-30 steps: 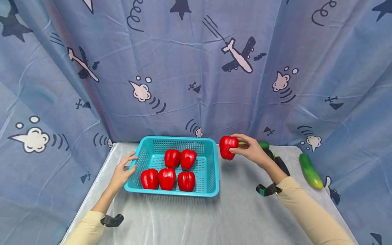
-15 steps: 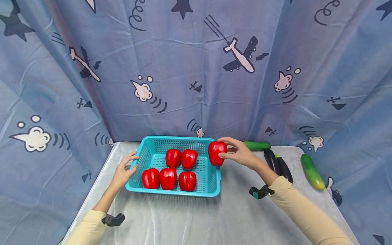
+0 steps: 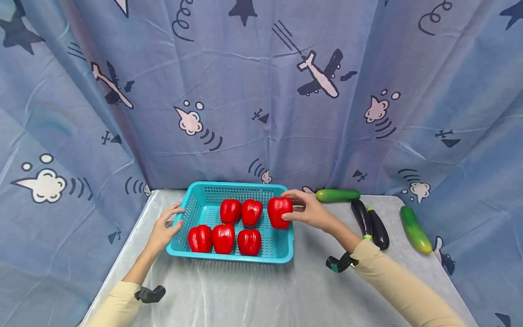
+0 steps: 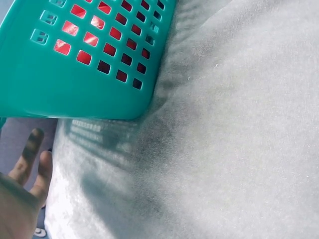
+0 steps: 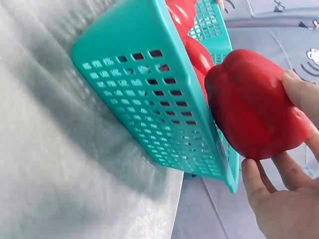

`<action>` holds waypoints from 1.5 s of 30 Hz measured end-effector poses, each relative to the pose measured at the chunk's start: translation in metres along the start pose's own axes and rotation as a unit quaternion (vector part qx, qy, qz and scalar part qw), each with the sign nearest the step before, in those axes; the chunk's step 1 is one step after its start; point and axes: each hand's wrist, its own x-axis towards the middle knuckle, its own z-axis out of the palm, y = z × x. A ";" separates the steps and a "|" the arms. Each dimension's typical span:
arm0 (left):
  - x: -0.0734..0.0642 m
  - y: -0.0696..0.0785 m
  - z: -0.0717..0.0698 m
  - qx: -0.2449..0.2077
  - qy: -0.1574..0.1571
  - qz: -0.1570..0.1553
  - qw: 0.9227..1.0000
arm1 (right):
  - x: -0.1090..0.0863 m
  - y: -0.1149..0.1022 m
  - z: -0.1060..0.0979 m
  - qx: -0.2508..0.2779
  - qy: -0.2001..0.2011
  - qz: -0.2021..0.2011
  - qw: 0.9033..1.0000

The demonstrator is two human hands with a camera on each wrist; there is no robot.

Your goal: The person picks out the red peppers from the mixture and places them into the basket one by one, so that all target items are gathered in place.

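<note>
My right hand grips a red bell pepper between thumb and fingers, holding it over the right end of a turquoise plastic basket. In the right wrist view, the held pepper overlaps the basket rim, with fingertips on its near and far sides. Several other red bell peppers sit inside, two at the back and the rest along the front. At the basket's left end, my left hand has thumb and fingers spread with the tips right at the rim; its fingers look loosely extended in the left wrist view.
To the right on the pale cloth-covered table lie a green cucumber-like vegetable, two dark eggplants and another green one with a yellow end. A blue patterned curtain hangs behind and at both sides.
My right hand has carried the bell pepper leftward and slightly toward me, from beside the basket to over its right end. The left hand stays at the left rim.
</note>
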 end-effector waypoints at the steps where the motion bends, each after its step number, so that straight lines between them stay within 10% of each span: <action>1: 0.000 0.001 0.000 -0.001 0.000 -0.003 1.000 | 0.000 -0.001 0.002 0.000 -0.003 -0.002 1.000; 18: 0.002 -0.044 0.003 -0.006 0.006 -0.001 1.000 | -0.005 -0.007 0.022 0.001 -0.065 -0.009 0.998; 45: 0.000 -0.006 0.001 0.012 0.001 0.015 1.000 | -0.009 -0.017 0.042 -0.014 -0.123 0.022 0.992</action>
